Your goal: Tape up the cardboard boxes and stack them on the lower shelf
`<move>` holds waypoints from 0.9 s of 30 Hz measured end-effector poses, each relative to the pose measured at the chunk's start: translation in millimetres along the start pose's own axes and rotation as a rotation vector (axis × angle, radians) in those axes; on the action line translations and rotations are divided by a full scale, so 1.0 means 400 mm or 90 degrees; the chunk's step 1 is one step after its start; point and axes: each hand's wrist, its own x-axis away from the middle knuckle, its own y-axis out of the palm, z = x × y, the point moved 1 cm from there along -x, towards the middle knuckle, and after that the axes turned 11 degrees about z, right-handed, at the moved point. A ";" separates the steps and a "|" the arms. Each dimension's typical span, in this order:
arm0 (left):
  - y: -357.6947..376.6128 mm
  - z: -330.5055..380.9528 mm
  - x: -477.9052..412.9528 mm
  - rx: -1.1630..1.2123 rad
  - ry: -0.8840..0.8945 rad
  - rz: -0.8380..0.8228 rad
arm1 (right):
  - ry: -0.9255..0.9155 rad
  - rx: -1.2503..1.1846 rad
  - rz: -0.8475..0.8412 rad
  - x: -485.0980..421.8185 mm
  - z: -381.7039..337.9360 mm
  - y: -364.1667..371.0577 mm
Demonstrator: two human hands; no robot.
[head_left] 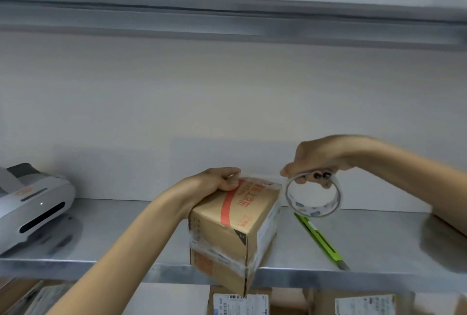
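A small brown cardboard box (235,223) with a red printed band sits at the front edge of a grey steel shelf (126,234), with one lower corner overhanging it. The left hand (222,179) has its fingers curled over the box's far top edge, seemingly pinning the free end of the tape there. The right hand (316,160), just right of the box and a little above it, grips by its upper rim a roll of clear packing tape (313,196) on a white printed core. A short clear strip stretches from roll to box. The step in hand looks like laying a strip across the top. It would go best with the left hand holding the end flat, the roll drawn taut and straight over the seam and down the near face, and the strip smoothed before cutting. Slack or a skewed pull would likely wrinkle it. A lime-green utility knife (318,236) lies on the shelf just right of the box, handy for the cut. Clear tape already bands the box's middle. Well left of the box stands a grey label printer (30,206). Below the box, on the lower level, sit brown boxes with white barcode labels (240,303). The red band carries characters too blurred to read, a "2" shows in a dark corner triangle, and the label digits are too small to make out.
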 end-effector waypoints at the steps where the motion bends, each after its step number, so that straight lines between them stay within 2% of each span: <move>1: 0.002 0.002 0.002 0.001 -0.001 0.000 | 0.002 -0.034 -0.002 -0.001 0.014 0.012; 9: 0.007 0.013 0.012 -0.079 0.025 0.015 | -0.002 -0.145 -0.019 -0.005 0.059 0.073; 10: 0.008 0.012 0.013 -0.124 0.062 0.017 | -0.001 -0.160 -0.019 -0.006 0.061 0.076; 12: 0.018 0.021 0.021 -0.274 0.209 0.005 | 0.003 -0.183 -0.018 -0.004 0.069 0.079; 14: 0.033 0.038 0.035 -0.373 0.331 -0.054 | 0.000 -0.195 -0.019 -0.007 0.071 0.083; 15: 0.040 0.046 0.041 -0.406 0.343 -0.094 | 0.000 -0.201 -0.019 -0.008 0.071 0.084; 18: 0.053 0.061 0.048 -0.518 0.307 -0.152 | 0.006 -0.205 -0.009 -0.010 0.073 0.089; 21: 0.069 0.058 0.062 -0.667 0.333 -0.096 | 0.009 -0.209 0.004 -0.016 0.074 0.090; 23: 0.078 0.062 0.069 -0.703 0.340 -0.074 | 0.011 -0.207 0.005 -0.017 0.071 0.091; 27: 0.085 0.064 0.066 -0.709 0.314 -0.098 | 0.020 -0.211 0.008 -0.019 0.073 0.094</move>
